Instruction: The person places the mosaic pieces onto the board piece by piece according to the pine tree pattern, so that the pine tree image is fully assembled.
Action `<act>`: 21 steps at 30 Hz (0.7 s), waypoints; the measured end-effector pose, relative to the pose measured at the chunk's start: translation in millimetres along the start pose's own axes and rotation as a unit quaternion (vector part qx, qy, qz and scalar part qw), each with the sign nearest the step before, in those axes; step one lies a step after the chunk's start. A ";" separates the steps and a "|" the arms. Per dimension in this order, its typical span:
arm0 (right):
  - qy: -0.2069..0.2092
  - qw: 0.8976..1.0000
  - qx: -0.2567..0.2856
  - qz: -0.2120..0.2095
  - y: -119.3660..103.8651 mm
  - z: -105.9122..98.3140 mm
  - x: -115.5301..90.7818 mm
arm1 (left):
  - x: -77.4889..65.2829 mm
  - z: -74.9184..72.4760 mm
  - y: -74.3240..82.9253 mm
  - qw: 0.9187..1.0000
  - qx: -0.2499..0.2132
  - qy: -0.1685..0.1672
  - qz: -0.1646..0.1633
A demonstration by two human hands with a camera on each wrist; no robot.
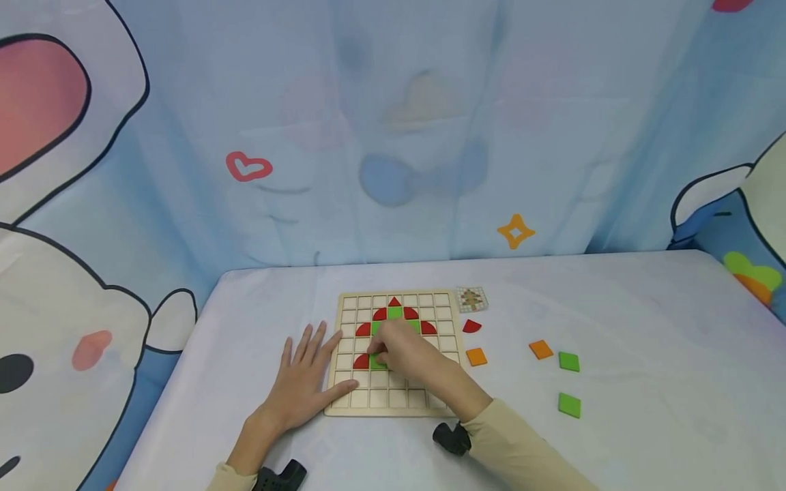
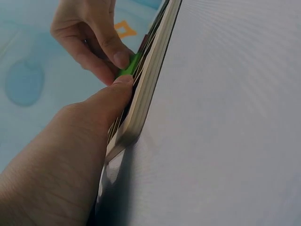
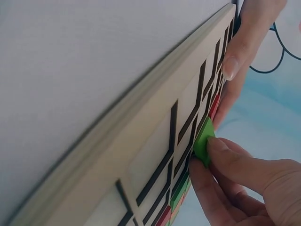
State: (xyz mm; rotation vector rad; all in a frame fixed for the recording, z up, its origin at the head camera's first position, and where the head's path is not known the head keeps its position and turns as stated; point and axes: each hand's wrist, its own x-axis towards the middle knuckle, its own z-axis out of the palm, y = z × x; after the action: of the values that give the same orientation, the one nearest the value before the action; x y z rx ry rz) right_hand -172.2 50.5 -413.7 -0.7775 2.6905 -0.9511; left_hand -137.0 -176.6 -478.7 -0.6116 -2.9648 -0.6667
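A wooden grid board (image 1: 388, 402) lies on the table with red and green tiles set in its cells. My right hand (image 1: 408, 351) is over the middle of the board, its thumb and fingers pinching a green square tile (image 3: 204, 141). That tile stands tilted in the right wrist view, its lower edge at a cell. Just left of it is a red quarter-round tile (image 1: 361, 362). With fingers spread, my left hand (image 1: 301, 389) rests at the board's left edge, the thumb over a lower cell. My right hand hides some of the middle cells.
A small pattern card (image 1: 472, 299) touches the board's upper right corner. Right of the board lie a red quarter-round tile (image 1: 471, 326), two orange squares (image 1: 475, 356) and two green squares (image 1: 569, 361). A printed cloth (image 1: 417, 204) hangs behind the white table (image 1: 663, 382).
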 end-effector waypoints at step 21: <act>0.026 0.993 -0.112 -0.028 -8.5 5.5 -3.4 | 1.6 -0.9 0.4 1.000 0.001 -0.018 -0.012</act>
State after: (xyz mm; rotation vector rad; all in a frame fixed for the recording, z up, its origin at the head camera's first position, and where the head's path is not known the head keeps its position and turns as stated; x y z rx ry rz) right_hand -164.0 43.8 -412.6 -0.8855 2.8687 -0.6960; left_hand -138.3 -176.1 -477.6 -0.5932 -3.0101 -0.6606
